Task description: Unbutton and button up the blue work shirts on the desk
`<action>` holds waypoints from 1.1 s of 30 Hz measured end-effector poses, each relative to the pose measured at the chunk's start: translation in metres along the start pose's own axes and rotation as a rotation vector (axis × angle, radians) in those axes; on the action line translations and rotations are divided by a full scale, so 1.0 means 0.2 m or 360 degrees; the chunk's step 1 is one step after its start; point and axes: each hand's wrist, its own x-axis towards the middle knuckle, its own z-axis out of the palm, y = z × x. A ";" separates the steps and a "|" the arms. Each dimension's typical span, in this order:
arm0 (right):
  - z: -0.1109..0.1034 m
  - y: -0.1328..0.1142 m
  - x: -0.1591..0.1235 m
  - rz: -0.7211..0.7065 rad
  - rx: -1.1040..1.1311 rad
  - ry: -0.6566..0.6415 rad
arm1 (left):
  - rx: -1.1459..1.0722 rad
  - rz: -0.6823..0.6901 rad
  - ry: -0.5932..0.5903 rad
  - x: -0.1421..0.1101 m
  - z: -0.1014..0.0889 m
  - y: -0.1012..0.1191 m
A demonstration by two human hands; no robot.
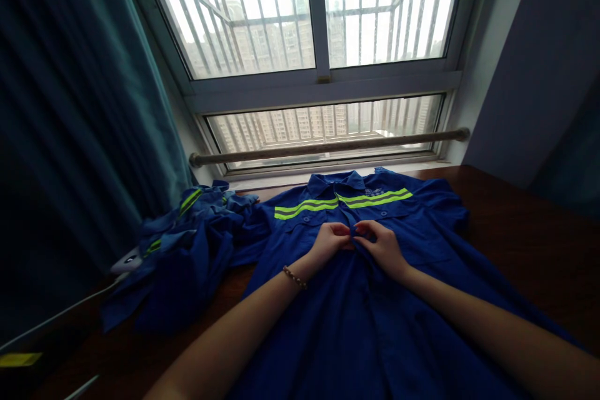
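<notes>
Left fingers (338, 227) and right fingers (370, 225), pinched narrow on the shirt (344, 312); cloth probably light, soft, limp, best held at the front edge (352, 231) between them.

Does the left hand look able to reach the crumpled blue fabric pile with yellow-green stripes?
Likely yes: nothing tall stands before the pile, though the left hand is busy on the spread-out blue shirt.
</notes>
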 end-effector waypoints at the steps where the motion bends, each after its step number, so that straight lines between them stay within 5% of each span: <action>1: 0.00 0.01 0.00 0.0022 -0.0004 -0.0027 | 0.0003 0.0012 0.0011 0.00 0.00 -0.01; 8: 0.02 0.06 0.02 0.0174 0.0126 -0.0149 | 0.0064 0.0104 0.0151 -0.02 0.03 -0.01; 16: 0.01 0.01 0.00 -0.0158 -0.0185 -0.0050 | -0.0054 -0.0068 0.0223 -0.03 0.06 0.01; 27: 0.01 -0.05 -0.02 -0.0203 -0.0053 0.0049 | -0.0369 -0.0174 0.0350 -0.02 0.05 0.07; 33: 0.02 -0.04 -0.03 -0.0078 0.0017 0.0016 | -0.0441 -0.0181 0.0412 -0.01 0.04 0.00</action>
